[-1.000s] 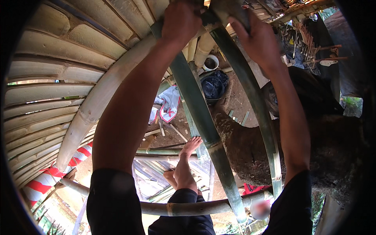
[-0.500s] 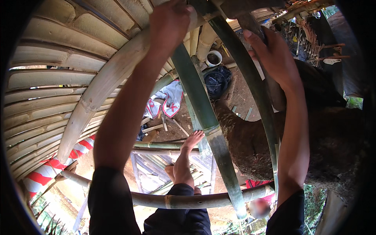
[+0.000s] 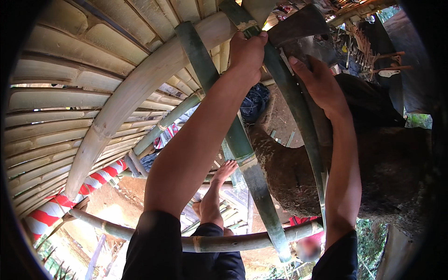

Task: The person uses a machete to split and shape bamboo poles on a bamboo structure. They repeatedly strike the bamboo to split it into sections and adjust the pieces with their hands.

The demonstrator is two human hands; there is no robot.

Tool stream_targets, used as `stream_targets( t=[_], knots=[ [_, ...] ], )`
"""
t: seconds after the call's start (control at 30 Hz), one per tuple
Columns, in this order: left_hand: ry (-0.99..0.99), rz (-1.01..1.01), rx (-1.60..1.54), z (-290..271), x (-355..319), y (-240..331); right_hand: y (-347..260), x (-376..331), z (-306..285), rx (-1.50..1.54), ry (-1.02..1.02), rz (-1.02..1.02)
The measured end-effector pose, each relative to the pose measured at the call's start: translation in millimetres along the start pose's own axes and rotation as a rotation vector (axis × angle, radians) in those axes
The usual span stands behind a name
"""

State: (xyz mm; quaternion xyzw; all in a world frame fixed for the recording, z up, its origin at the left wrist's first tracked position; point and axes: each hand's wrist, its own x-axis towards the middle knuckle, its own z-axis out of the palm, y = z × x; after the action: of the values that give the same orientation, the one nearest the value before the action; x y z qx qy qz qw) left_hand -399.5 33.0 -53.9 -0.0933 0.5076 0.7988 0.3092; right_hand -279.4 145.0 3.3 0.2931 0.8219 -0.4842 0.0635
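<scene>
At six o'clock, nearest, a pale horizontal bamboo pole (image 3: 233,242) crosses under the person's bare foot (image 3: 219,186). Further up, the left hand (image 3: 247,51) is curled around a green curved bamboo strip (image 3: 294,102) at twelve o'clock. At one o'clock the right hand (image 3: 317,84) presses that strip, fingers loosely bent. Beyond, at ten o'clock, lies a woven split-bamboo wall (image 3: 70,102).

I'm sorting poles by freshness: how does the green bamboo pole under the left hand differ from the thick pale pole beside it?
The green bamboo pole is dark green and slimmer; the pale pole is cream-tan and clearly thicker. The left hand grips the green one; no hand is on the pale one. Both show ringed nodes and run slanted.
</scene>
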Motion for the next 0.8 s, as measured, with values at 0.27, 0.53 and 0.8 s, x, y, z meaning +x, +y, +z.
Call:
stream_targets(
  t=[0.27, 0.53, 0.8],
  knots=[
    [0.180, 0.124, 0.301, 7.7, 9.7, -15.8, 9.5, 5.8, -0.8, 0.063, 0.042, -0.033],
    [0.360, 0.327, 0.565, 17.4, -2.2, -17.8, 7.2, 6.7, 0.3, -0.006, 0.047, -0.040],
    [0.336, 0.275, 0.555, 10.8, -0.6, -15.4, 18.7, 16.8, 3.9, 0.024, 0.002, -0.036]
  ],
)
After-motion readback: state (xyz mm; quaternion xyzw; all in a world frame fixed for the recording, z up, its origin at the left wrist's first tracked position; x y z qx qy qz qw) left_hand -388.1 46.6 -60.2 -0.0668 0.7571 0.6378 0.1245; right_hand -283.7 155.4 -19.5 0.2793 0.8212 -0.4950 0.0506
